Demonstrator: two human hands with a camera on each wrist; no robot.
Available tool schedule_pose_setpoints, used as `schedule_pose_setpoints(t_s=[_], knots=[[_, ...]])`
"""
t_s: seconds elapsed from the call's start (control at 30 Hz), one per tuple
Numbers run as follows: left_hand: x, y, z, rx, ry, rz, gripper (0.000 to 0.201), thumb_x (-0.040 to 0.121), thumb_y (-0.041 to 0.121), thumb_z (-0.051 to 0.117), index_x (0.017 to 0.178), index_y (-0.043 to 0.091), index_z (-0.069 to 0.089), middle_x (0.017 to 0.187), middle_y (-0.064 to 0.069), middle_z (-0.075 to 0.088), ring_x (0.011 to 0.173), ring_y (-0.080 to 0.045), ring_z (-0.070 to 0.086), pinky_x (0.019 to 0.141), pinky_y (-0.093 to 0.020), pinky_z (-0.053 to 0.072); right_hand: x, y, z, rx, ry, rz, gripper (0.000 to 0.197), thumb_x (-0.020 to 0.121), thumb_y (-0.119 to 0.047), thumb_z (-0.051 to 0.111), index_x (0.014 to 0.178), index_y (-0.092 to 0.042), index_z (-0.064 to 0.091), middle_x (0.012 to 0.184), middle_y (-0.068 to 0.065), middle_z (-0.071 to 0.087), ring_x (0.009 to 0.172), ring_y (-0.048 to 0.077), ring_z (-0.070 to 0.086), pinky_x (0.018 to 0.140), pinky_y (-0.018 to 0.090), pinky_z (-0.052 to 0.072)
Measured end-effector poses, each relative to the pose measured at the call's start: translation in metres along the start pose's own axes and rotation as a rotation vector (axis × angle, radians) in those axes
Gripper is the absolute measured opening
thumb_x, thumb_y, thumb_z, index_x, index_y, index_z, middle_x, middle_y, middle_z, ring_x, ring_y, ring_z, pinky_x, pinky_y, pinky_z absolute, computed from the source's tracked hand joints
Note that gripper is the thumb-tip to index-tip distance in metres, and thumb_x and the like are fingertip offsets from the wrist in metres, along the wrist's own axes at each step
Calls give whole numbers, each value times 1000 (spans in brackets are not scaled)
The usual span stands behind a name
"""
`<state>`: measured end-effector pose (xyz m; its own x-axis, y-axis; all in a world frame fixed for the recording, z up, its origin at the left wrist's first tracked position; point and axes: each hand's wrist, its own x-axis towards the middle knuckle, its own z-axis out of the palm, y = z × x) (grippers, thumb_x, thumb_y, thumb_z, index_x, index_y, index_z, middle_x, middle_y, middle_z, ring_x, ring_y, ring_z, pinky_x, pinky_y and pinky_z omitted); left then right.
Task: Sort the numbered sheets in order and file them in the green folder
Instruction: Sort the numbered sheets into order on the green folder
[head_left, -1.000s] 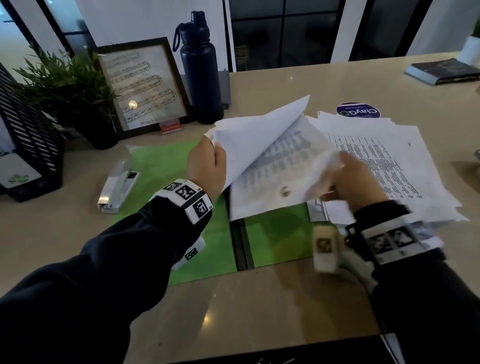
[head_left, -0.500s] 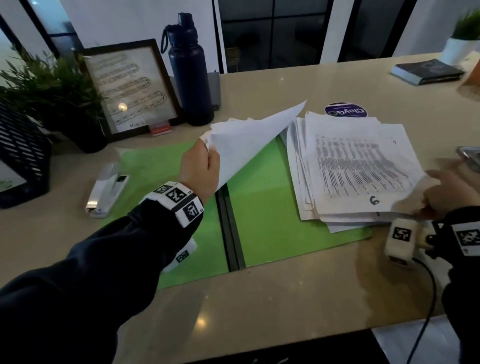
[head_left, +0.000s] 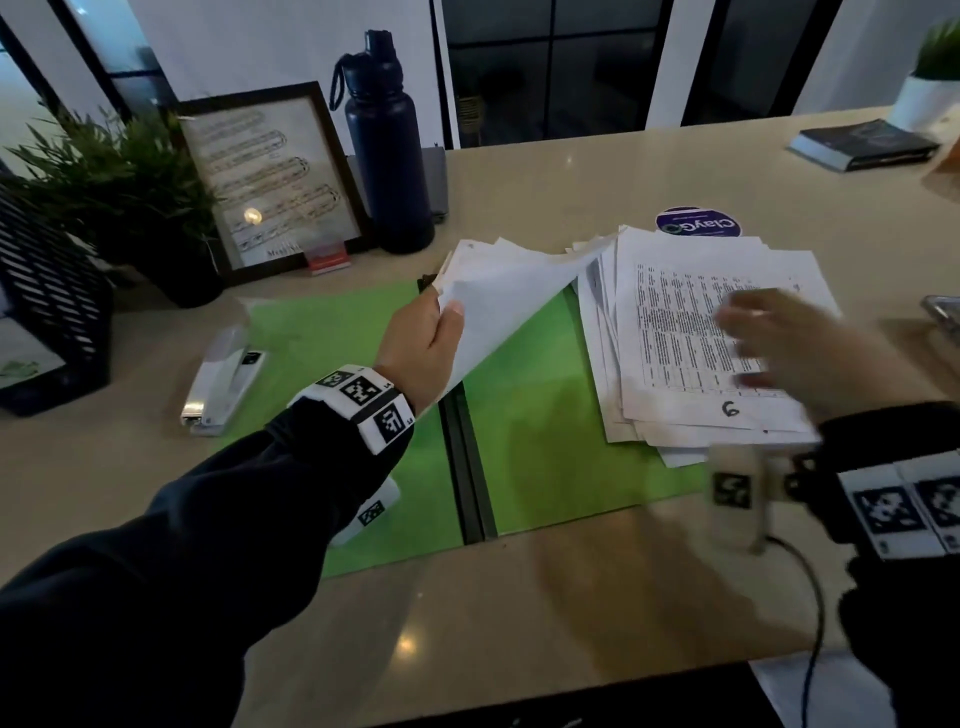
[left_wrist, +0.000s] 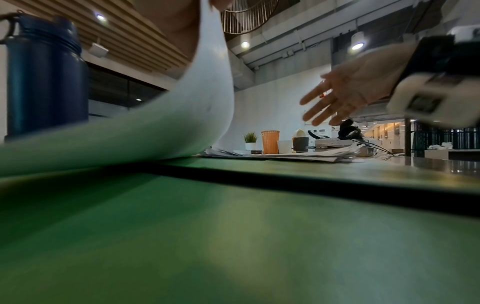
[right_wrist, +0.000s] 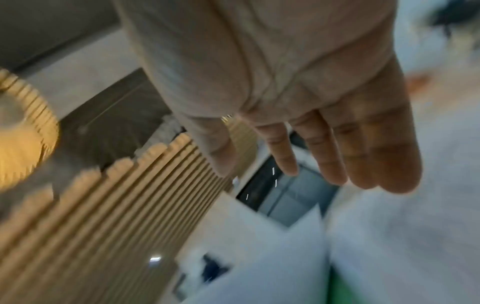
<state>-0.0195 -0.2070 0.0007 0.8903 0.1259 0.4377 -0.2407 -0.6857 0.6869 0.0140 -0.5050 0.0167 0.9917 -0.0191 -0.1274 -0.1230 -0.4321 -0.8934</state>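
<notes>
Beige table (head_left: 571, 171), left hand (head_left: 421, 348) gripping sheets (head_left: 498, 301)

Left hand (head_left: 423, 345) raised, fingers (head_left: 451, 317) and thumb pinched; right hand (head_left: 795, 348) flat, palm down, fingers (left_wrist: 315, 107) straight.

A glossy beige desk (head_left: 571, 623) stands before white walls and dark glazed panels (head_left: 550, 67); above, a timber-slat ceiling (left_wrist: 135, 41) carries round downlights (left_wrist: 357, 45).

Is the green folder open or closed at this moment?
Open. The green folder lies spread flat on the table, both covers showing either side of its dark spine.
</notes>
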Motion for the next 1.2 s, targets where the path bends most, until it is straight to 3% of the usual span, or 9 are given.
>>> schedule_pose_setpoints(t_s=[0.07,0.17,0.27,0.5,0.6,0.77,0.87,0.97,1.2], knots=[[-5,2,1,-84,-181,-19,38,99,29,38,119,3,58,99,-11,67,88,-19,61,78,-31,43,-17,-24,50,334,-304,92,29,88,-48,54,102,-23,57,120,16,57,94,28,61,75,43,55],[-11,3,7,-202,-600,-6,59,78,78,22,108,46,62,112,7,65,99,1,59,82,-21,51,-15,-26,100,459,-441,192,40,95,-43,44,123,-16,53,117,16,60,93,33,63,69,41,58],[-9,0,9,32,-850,74,53,86,64,31,117,36,62,141,10,46,125,-9,46,105,-28,37,-14,-26,115,532,-394,176,38,98,-29,36,124,-8,56,108,19,65,82,29,62,64,37,56],[-4,-7,9,19,-779,116,55,90,14,57,139,31,38,141,7,43,117,-5,47,86,-11,40,-13,-8,118,465,-458,65,36,96,-5,37,115,-30,55,98,6,67,79,25,62,66,38,53],[-5,-7,9,20,-779,117,57,90,6,52,140,30,36,138,6,47,118,-5,47,93,-19,43,-12,-4,124,376,-444,67,32,94,-1,43,114,-23,55,87,8,65,71,25,60,64,37,51],[-3,-15,13,73,-786,71,62,89,-7,42,143,23,32,133,3,56,124,-5,46,89,4,31,-7,-2,132,384,-449,162,21,91,0,49,107,-11,59,77,10,64,64,23,61,53,30,51],[-3,-15,12,61,-841,18,63,89,-9,38,143,22,30,134,4,55,124,-8,47,91,-1,32,-6,-1,133,349,-456,178,17,91,-2,48,94,-8,64,78,11,64,65,23,59,47,26,48],[-4,-10,11,9,-834,20,63,90,-6,43,144,22,28,140,4,48,126,-12,47,100,-22,40,-7,-1,133,325,-454,175,16,91,-4,51,88,-7,66,74,10,64,62,23,57,50,29,46],[-5,-6,10,3,-856,-33,82,81,27,69,146,21,20,152,4,26,133,-12,37,100,-23,38,-11,1,137,346,-436,165,18,90,-3,53,84,-11,67,77,11,66,64,23,58,58,30,46]])
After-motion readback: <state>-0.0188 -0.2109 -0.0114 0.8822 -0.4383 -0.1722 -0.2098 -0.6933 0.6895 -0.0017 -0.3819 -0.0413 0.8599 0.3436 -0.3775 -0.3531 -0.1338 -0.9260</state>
